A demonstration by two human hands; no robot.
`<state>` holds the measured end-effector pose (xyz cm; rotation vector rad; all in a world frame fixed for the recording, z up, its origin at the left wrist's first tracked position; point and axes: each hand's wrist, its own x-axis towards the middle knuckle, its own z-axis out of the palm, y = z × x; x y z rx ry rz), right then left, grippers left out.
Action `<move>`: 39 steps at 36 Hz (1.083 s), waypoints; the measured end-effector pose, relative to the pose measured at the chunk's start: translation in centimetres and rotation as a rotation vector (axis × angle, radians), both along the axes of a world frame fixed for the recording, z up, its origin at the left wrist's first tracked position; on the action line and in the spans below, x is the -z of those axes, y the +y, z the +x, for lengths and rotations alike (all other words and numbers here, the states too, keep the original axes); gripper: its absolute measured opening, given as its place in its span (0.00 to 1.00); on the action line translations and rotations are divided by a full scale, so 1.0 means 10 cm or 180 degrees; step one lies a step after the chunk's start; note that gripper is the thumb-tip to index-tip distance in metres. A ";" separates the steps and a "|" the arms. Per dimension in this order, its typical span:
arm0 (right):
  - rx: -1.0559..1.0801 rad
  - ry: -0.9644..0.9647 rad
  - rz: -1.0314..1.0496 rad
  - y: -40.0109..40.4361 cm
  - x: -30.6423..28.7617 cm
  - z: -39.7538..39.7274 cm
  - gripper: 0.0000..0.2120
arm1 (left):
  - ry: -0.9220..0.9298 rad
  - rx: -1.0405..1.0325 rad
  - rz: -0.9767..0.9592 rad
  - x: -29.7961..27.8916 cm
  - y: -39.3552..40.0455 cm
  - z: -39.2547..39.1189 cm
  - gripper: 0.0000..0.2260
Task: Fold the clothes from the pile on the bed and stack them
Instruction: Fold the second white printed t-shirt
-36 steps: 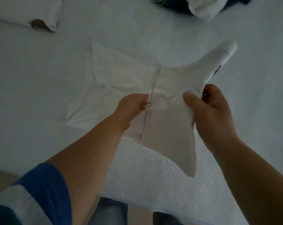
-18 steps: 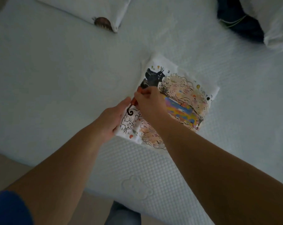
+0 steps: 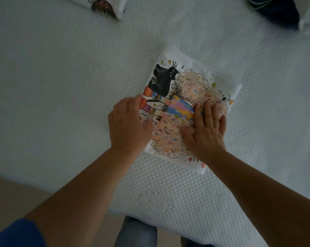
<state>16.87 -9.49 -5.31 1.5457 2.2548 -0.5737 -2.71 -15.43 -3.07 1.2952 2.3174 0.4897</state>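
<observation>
A white T-shirt (image 3: 183, 82) with a colourful print lies folded into a small rectangle near the front edge of the bed (image 3: 61, 77), print side up. My left hand (image 3: 127, 125) rests on the shirt's left edge; its fingertips are hidden at that edge, so their grip cannot be told. My right hand (image 3: 206, 129) lies flat on the right half of the print, fingers straight and spread, pressing the cloth down. The pile of clothes (image 3: 278, 11) sits at the far right corner, dark blue with some white fabric.
A folded white garment with a brown print (image 3: 104, 7) lies at the top, left of centre. The quilted mattress side (image 3: 168, 193) faces me below the shirt. My legs (image 3: 136, 232) and the floor (image 3: 12, 196) show at the bottom.
The shirt went from plain side up and half folded to a compact rectangle with the print up. My right hand moved from the left edge to flat on the right half.
</observation>
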 end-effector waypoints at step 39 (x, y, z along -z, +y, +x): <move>-0.0689 0.0375 0.0055 -0.79 -0.18 -0.09 0.40 | -0.4106 -0.3827 0.0025 -0.22 -0.35 0.30 0.07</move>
